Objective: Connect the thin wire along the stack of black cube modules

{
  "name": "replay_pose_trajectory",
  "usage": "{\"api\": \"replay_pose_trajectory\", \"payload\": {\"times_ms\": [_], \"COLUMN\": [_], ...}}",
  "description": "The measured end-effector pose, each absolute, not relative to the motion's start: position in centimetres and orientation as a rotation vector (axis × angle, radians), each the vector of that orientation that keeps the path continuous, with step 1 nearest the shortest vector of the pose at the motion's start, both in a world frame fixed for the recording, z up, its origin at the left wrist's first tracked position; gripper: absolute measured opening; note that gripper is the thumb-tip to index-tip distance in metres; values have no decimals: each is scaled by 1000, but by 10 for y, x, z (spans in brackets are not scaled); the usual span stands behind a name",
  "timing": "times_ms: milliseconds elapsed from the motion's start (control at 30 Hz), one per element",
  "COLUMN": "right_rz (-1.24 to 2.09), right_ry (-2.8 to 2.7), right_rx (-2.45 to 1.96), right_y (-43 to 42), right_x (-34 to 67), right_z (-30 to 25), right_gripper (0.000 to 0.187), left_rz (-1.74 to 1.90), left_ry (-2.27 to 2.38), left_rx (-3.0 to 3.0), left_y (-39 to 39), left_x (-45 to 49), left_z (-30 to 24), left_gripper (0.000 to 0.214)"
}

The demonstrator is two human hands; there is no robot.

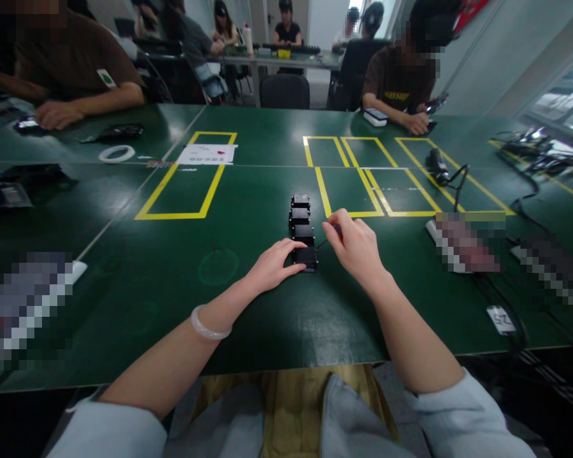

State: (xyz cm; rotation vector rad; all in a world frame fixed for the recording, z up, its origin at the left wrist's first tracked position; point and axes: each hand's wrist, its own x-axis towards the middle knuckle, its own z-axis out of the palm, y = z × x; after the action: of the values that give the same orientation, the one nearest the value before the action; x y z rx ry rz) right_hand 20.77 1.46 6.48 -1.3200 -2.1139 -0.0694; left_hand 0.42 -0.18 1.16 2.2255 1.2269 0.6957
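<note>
A row of several small black boxy blocks [302, 216], with small shiny points along the sides, lies on the green table running away from me. My left hand [271, 266] has thumb and fingers around the nearest black block [307, 257], from its left side. On the right, my right hand [356, 245] is closed on a thin dark screwdriver [321, 243], its handle mostly hidden in the fingers. The shaft slants down towards the right side of the blocks. Whether its tip touches a block is too small to tell.
Yellow tape rectangles [172, 216] mark the green table [262, 331]. A white paper [207, 154] and a tape roll [116, 154] lie at left. To the right are a black device on a stand [438, 166], cables [530, 143] and a blurred-out device [465, 245]. Other people sit across the table.
</note>
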Motion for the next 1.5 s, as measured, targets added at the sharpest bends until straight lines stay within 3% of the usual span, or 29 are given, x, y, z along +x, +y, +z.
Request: {"api": "replay_pose_trajectory", "payload": {"times_ms": [1500], "right_rz": [-110], "right_ry": [-2109], "right_rx": [-1335], "right_y": [14], "right_x": [207], "right_z": [66], "right_gripper": [16], "left_rz": [713], "left_ry": [1220], "left_rx": [2218], "left_y": [-1], "left_x": [4], "left_z": [11], "left_gripper": [35]}}
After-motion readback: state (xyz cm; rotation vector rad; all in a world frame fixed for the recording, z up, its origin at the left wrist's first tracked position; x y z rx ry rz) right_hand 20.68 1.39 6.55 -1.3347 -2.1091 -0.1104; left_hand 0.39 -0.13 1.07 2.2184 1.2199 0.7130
